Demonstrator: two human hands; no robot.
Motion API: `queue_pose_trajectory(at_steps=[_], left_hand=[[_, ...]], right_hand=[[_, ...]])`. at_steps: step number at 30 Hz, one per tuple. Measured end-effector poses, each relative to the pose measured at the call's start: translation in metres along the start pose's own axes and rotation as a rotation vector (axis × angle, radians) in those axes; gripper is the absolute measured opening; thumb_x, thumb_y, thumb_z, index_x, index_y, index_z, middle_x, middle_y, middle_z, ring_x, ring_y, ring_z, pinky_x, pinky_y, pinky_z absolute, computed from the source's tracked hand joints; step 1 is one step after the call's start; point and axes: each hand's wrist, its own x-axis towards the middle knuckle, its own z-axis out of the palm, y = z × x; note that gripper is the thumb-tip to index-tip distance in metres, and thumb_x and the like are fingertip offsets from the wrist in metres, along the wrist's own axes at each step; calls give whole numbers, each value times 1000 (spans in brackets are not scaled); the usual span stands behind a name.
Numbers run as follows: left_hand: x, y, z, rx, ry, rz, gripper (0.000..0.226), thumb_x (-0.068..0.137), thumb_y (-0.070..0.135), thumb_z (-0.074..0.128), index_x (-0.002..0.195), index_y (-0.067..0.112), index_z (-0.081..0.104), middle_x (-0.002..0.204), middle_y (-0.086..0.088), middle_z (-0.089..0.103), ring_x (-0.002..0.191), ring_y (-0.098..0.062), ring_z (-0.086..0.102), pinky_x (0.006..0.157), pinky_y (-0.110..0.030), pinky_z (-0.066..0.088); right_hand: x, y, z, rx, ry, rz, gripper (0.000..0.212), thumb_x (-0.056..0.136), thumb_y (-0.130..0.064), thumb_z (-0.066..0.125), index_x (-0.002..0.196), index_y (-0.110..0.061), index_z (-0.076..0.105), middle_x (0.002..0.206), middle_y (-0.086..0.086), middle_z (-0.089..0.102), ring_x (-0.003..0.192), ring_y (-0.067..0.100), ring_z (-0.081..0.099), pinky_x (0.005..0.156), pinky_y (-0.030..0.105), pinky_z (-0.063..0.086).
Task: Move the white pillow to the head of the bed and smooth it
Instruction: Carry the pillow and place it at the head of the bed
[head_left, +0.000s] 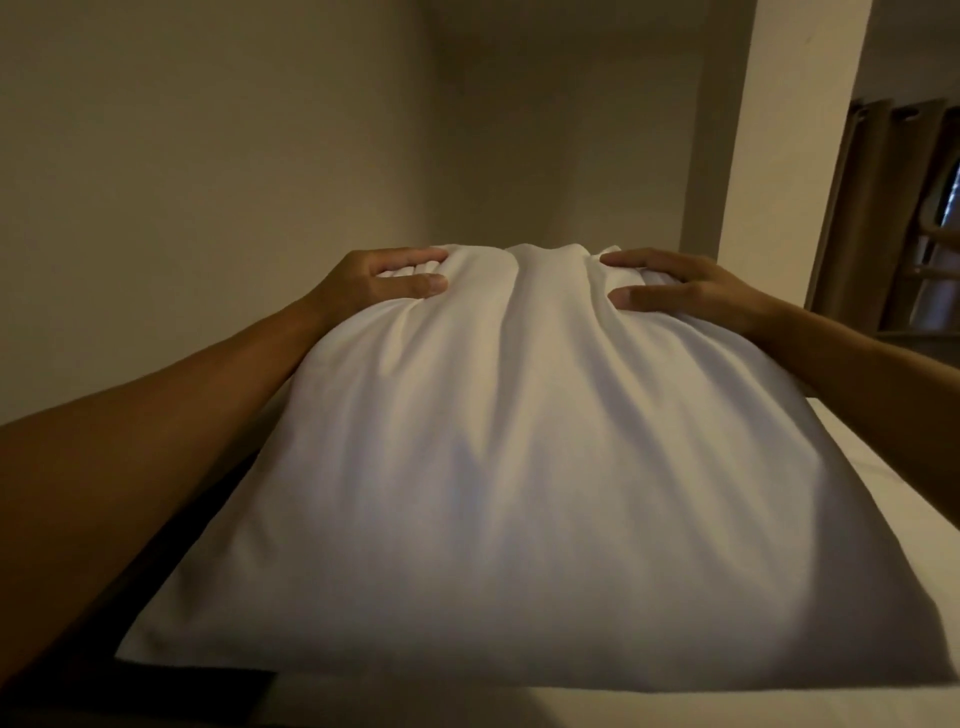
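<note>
A large white pillow fills the middle of the view, its near edge resting on the white bed and its far end raised toward the wall. My left hand grips the pillow's far left corner, thumb on top and fingers curled over the edge. On the far right corner my right hand holds the same way. The cloth bunches into folds between the two hands. The pillow hides the bed beneath it.
A plain beige wall stands close behind the pillow and meets another wall at a corner. A white pillar rises at the right, with brown curtains and a window beyond it. A dark gap runs along the bed's left side.
</note>
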Motion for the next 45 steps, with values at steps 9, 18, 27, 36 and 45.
queue_pose_trajectory(at_steps=[9,18,27,36,45], left_hand=[[-2,-40,9,-35,-47,-66,40,79,32,71,119,32,67,122,22,62,103,19,55,74,0,41],[-2,-53,26,-21,-56,-164,43,71,44,74,114,40,68,128,16,61,116,7,52,83,-10,40],[-1,-58,37,1,-78,-197,55,56,63,75,108,47,69,123,24,61,104,20,55,78,-6,41],[30,-97,44,-18,-108,-200,56,57,55,76,111,43,69,128,20,59,114,10,51,86,-12,37],[37,-151,63,-43,-141,-245,58,62,41,79,118,32,66,133,9,56,116,2,51,82,-5,38]], right_hand=[[10,34,21,28,-31,78,59,72,-43,69,128,-31,57,136,-3,54,108,23,61,94,43,51],[18,60,22,47,-61,91,48,78,-37,70,125,-32,60,135,-5,54,108,21,61,92,39,51],[21,79,22,97,-108,118,74,52,-59,74,122,-39,60,133,-5,55,106,22,62,90,40,53],[51,112,36,83,-80,173,68,54,-56,73,119,-45,57,136,-4,49,109,24,58,91,41,52],[56,159,72,53,-55,219,76,52,-60,74,123,-49,51,148,-6,34,123,25,46,102,50,42]])
